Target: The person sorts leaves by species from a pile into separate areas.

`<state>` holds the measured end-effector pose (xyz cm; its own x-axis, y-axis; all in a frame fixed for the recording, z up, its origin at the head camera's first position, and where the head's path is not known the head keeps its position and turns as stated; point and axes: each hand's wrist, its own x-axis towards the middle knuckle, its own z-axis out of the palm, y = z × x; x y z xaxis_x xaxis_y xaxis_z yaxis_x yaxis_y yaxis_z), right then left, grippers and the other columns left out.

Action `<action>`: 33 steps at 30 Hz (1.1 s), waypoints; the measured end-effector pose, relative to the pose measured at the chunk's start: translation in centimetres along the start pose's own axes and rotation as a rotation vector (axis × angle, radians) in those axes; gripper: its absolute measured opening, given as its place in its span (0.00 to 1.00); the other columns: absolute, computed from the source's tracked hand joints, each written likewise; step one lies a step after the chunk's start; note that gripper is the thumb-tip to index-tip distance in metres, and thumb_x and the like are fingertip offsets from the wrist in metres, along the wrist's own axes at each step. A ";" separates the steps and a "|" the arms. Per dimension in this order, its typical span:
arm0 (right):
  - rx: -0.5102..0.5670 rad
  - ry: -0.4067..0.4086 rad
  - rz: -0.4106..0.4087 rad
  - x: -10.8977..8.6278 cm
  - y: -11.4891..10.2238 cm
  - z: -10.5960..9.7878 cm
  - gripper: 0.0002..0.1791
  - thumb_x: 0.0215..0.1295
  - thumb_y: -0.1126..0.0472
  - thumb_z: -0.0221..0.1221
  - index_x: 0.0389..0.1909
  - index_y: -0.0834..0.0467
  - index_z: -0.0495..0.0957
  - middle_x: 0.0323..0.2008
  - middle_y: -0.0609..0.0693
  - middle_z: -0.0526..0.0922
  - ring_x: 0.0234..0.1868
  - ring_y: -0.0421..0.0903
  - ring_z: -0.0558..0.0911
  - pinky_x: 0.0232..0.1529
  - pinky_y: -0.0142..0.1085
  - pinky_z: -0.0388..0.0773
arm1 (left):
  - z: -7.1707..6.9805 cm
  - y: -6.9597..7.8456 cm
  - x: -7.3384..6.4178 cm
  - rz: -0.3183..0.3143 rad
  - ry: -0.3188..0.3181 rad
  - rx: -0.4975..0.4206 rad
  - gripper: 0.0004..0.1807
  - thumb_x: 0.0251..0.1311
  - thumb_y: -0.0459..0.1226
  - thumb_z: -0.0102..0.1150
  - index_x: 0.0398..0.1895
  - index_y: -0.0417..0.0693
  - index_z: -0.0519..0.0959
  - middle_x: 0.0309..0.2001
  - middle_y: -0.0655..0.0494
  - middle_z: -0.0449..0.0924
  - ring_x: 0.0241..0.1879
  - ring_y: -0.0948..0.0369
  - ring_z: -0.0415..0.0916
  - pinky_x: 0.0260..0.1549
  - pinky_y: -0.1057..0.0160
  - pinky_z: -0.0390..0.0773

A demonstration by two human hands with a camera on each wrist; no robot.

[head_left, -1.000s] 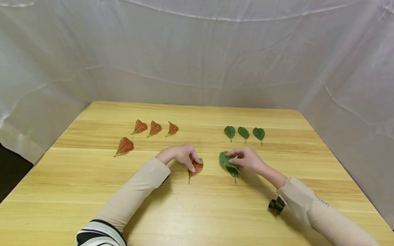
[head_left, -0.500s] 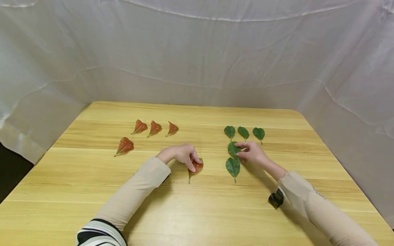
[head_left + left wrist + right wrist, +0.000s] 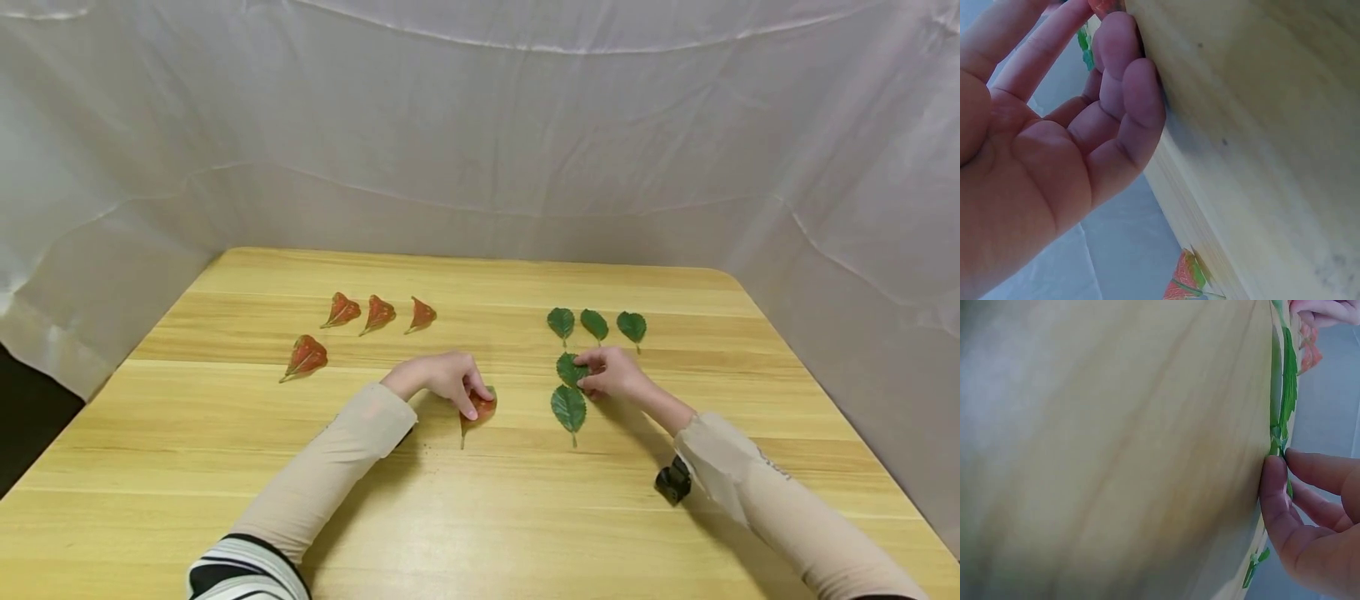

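Observation:
In the head view my left hand [image 3: 448, 380] pinches a red leaf [image 3: 483, 407] that lies near the table's middle, its stem toward me. Only a sliver of that leaf shows past the fingers in the left wrist view. My right hand [image 3: 619, 375] holds the right edge of a green leaf [image 3: 567, 369] between thumb and fingers, low over the table or on it. Just in front of that leaf lies a larger green leaf [image 3: 568, 407], stem toward me. In the right wrist view the thumb and index finger of the right hand [image 3: 1316, 519] meet at the green leaf's edge.
Three red leaves [image 3: 379, 314] form a row at the back left, and another red leaf [image 3: 307, 356] lies in front of them. Three green leaves [image 3: 593, 325] are lined up at the back right. Pale cloth [image 3: 480, 150] hangs around the wooden table [image 3: 480, 517].
My right hand has carried its green leaf away from me, off the larger green leaf, to a spot behind it, then shifted it slightly. The left hand stays put.

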<state>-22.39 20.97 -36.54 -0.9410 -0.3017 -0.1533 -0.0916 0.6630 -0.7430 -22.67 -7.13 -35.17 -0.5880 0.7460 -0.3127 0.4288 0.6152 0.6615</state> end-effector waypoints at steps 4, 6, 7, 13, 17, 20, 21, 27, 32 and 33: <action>-0.033 -0.011 -0.016 0.0 0.1 0.0 0.19 0.51 0.74 0.60 0.46 0.75 0.72 0.21 0.52 0.73 0.18 0.44 0.76 0.23 0.36 0.77 | 0.0 0.0 0.0 -0.005 0.000 -0.001 0.20 0.44 0.31 0.67 0.45 0.39 0.79 0.18 0.57 0.77 0.12 0.70 0.61 0.15 0.75 0.63; -0.031 -0.016 -0.020 0.0 0.1 0.0 0.19 0.51 0.73 0.61 0.45 0.75 0.72 0.19 0.52 0.73 0.17 0.44 0.76 0.22 0.37 0.77 | 0.0 0.0 0.1 -0.009 -0.002 -0.003 0.20 0.44 0.31 0.67 0.45 0.39 0.79 0.17 0.57 0.76 0.12 0.70 0.60 0.15 0.75 0.62; -0.030 -0.017 -0.021 0.0 0.2 0.0 0.19 0.51 0.73 0.61 0.45 0.75 0.72 0.19 0.52 0.73 0.16 0.44 0.76 0.21 0.37 0.77 | 0.0 0.0 0.0 -0.011 -0.002 -0.004 0.20 0.44 0.31 0.67 0.45 0.40 0.79 0.17 0.57 0.76 0.12 0.70 0.60 0.15 0.75 0.62; -0.011 -0.013 -0.013 -0.3 0.0 -0.2 0.17 0.53 0.71 0.60 0.45 0.73 0.73 0.17 0.53 0.71 0.16 0.46 0.76 0.21 0.38 0.77 | 0.0 0.0 0.1 -0.015 -0.005 -0.006 0.20 0.44 0.31 0.67 0.45 0.40 0.79 0.15 0.57 0.75 0.12 0.70 0.60 0.15 0.75 0.62; -0.007 0.000 -0.004 -0.6 -0.3 -0.4 0.17 0.56 0.68 0.59 0.46 0.71 0.74 0.19 0.55 0.74 0.16 0.47 0.76 0.20 0.38 0.76 | 0.0 0.0 0.1 -0.026 -0.007 0.003 0.20 0.45 0.31 0.67 0.45 0.40 0.79 0.15 0.58 0.74 0.12 0.70 0.60 0.15 0.75 0.62; 0.002 0.001 -0.011 -0.9 -0.6 -0.4 0.18 0.56 0.67 0.59 0.47 0.70 0.73 0.21 0.56 0.75 0.16 0.46 0.75 0.20 0.38 0.75 | 0.0 0.1 0.1 -0.036 -0.011 -0.001 0.20 0.45 0.31 0.66 0.46 0.41 0.78 0.15 0.57 0.75 0.12 0.69 0.61 0.15 0.74 0.63; 0.014 0.000 -0.011 -1.0 -0.7 -0.3 0.18 0.56 0.67 0.59 0.48 0.70 0.73 0.21 0.57 0.75 0.16 0.47 0.75 0.20 0.38 0.74 | 0.0 0.1 0.0 -0.038 -0.012 -0.005 0.20 0.45 0.31 0.66 0.46 0.41 0.78 0.14 0.56 0.75 0.12 0.69 0.61 0.15 0.74 0.63; 0.042 -0.019 -0.049 -1.9 -1.1 0.1 0.17 0.54 0.69 0.60 0.46 0.70 0.74 0.21 0.57 0.75 0.15 0.48 0.75 0.18 0.38 0.74 | -0.1 0.2 0.0 -0.042 -0.018 -0.009 0.20 0.45 0.31 0.66 0.46 0.40 0.78 0.14 0.54 0.75 0.11 0.68 0.62 0.15 0.74 0.64; 0.038 -0.057 -0.079 -2.5 -1.1 0.5 0.16 0.54 0.69 0.60 0.45 0.70 0.75 0.18 0.54 0.75 0.15 0.46 0.74 0.17 0.36 0.73 | -0.1 0.2 0.0 -0.044 -0.018 -0.005 0.21 0.45 0.31 0.66 0.46 0.41 0.78 0.14 0.55 0.75 0.11 0.68 0.62 0.15 0.74 0.64; 0.036 -0.066 -0.076 -2.5 -1.1 0.6 0.16 0.54 0.69 0.60 0.45 0.70 0.75 0.18 0.54 0.74 0.15 0.46 0.75 0.17 0.35 0.73 | -0.1 0.2 0.0 -0.043 -0.018 -0.003 0.21 0.45 0.31 0.66 0.46 0.41 0.78 0.14 0.55 0.75 0.11 0.68 0.62 0.15 0.74 0.63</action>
<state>-19.69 20.55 -35.72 -0.9082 -0.3954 -0.1372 -0.1489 0.6117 -0.7769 -22.66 -7.00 -35.01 -0.5932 0.7234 -0.3533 0.4011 0.6461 0.6493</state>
